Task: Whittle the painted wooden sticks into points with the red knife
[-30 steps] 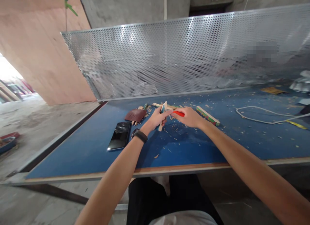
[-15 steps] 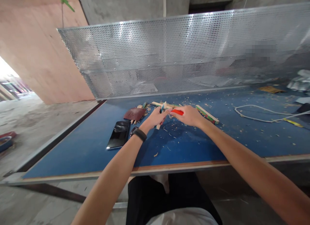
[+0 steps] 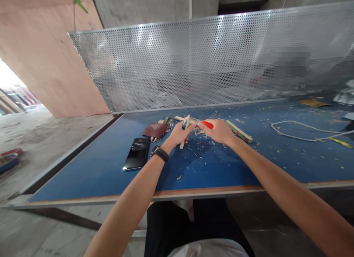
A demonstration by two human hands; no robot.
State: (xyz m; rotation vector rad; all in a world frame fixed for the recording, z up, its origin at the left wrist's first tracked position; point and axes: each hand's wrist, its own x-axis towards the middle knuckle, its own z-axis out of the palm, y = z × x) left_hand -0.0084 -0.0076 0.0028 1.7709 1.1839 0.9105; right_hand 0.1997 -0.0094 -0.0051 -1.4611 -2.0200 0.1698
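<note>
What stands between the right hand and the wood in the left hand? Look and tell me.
Only the left thumb: it reaches from the left hand, which grips the wood, toward the right hand with its red handle. Nothing loose shows in that gap; shavings lie on the table below.

One bare left hand point(image 3: 178, 134) and one bare right hand point(image 3: 219, 131) make two. There is one red tool handle point(image 3: 207, 124), at least three pale wooden sticks point(image 3: 188, 120), one black-strapped wristwatch point(image 3: 162, 153), one glossy black phone point(image 3: 136, 153) and one looped white cable point(image 3: 301, 139).
</note>
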